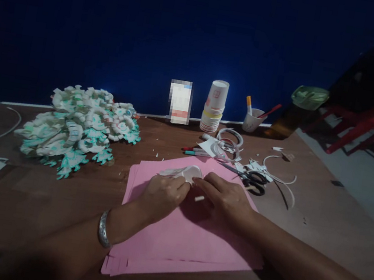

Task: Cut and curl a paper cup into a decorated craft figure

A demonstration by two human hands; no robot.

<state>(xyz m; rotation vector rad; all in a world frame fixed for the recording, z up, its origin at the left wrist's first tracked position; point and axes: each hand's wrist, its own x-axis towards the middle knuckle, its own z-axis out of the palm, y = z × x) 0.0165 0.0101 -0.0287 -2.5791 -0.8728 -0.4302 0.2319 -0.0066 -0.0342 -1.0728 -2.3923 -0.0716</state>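
Observation:
Over a stack of pink paper sheets point(191, 245), a white paper cup point(193, 173) lies tilted between my hands, its side looking cut or opened out toward the left. My left hand point(166, 196), with a silver bangle at the wrist, is closed around the near side of the cup. The fingers of my right hand point(225, 198) pinch its rim from the right; the fingertips are partly hidden. Just below the right fingers is a small white scrap point(199, 199). Black-handled scissors point(254, 181) lie beyond my right hand, beside cut white scraps point(252, 167).
At left stands a heap of cut white-and-green paper pieces point(81, 133). Along the back are stacked paper cups point(214, 106), a blurred white box point(179, 102) and a cup holding pens point(254, 121). Tape rolls point(231, 140), markers point(197, 152) and a cable point(282, 179) lie right of centre.

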